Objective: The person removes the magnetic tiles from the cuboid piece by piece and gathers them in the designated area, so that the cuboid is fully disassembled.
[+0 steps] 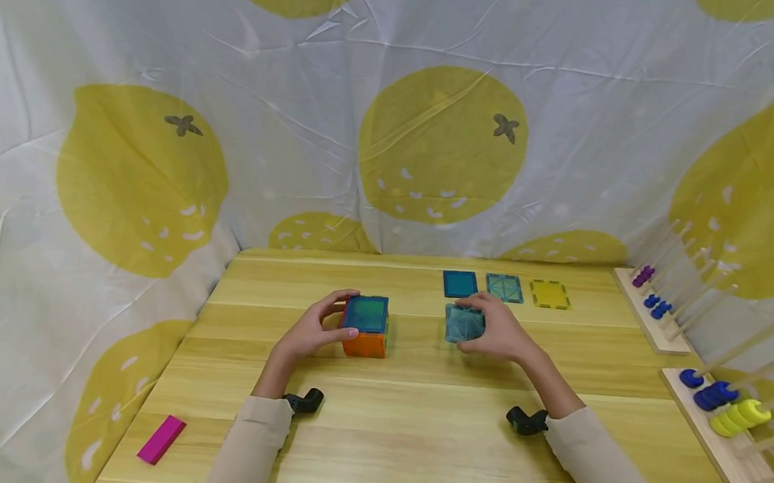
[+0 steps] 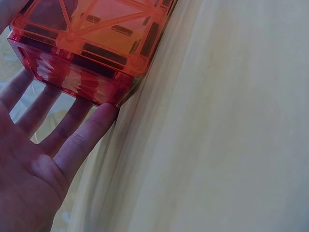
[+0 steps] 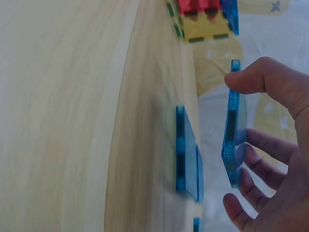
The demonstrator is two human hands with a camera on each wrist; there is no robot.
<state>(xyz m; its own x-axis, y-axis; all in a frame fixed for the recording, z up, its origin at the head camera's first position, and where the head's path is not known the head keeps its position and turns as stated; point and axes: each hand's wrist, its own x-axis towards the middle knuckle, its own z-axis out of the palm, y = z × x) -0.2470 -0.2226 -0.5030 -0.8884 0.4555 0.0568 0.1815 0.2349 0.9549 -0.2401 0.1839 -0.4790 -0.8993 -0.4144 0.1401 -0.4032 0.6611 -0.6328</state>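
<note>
Lemon-print white fabric backs a pale wooden tabletop in the head view. The left hand grips a multicoloured translucent plastic cube; to its right, the right hand pinches a translucent blue square plastic tile. Left wrist view: fingers touch the cube's red wall. Right wrist view: tile clear of the tabletop, thumb at one edge; judged light, stiff, slick, best taken by its edges.

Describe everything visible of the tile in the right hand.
The square tile is translucent blue, looks like plastic, with crossing lines on its face and dark strips along its edge. The right hand pinches it roughly flat between thumb and fingers above the wooden table, on the near side of three loose tiles.
</note>
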